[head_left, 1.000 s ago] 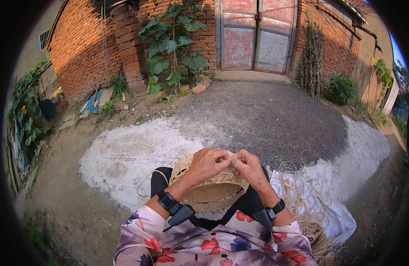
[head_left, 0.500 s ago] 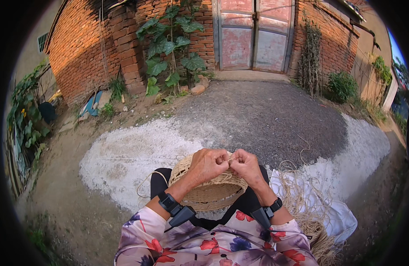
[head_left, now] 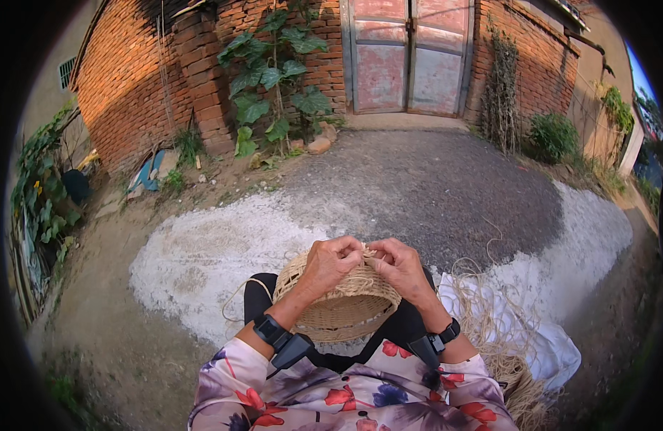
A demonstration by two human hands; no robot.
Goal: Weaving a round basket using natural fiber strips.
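Low in the head view, between dark-trousered knees (head_left: 258,298), holds a pale woven basket (head_left: 338,322). Pinches its far edge with left hand (head_left: 327,267) and right hand (head_left: 403,270), thumbs pressed to fingers, fingertips close together; cannot tell whether a strand also lies between them. Wears dark wrist straps (head_left: 271,330) and a flowered shirt (head_left: 331,404). Near the right knee, has tangled straw-coloured strands (head_left: 509,366) lying over white sheeting (head_left: 557,352). Farther off, faces a worn reddish double door (head_left: 378,72) in a brick wall (head_left: 134,93), with a leafy climbing plant (head_left: 251,109) left of the doorway.
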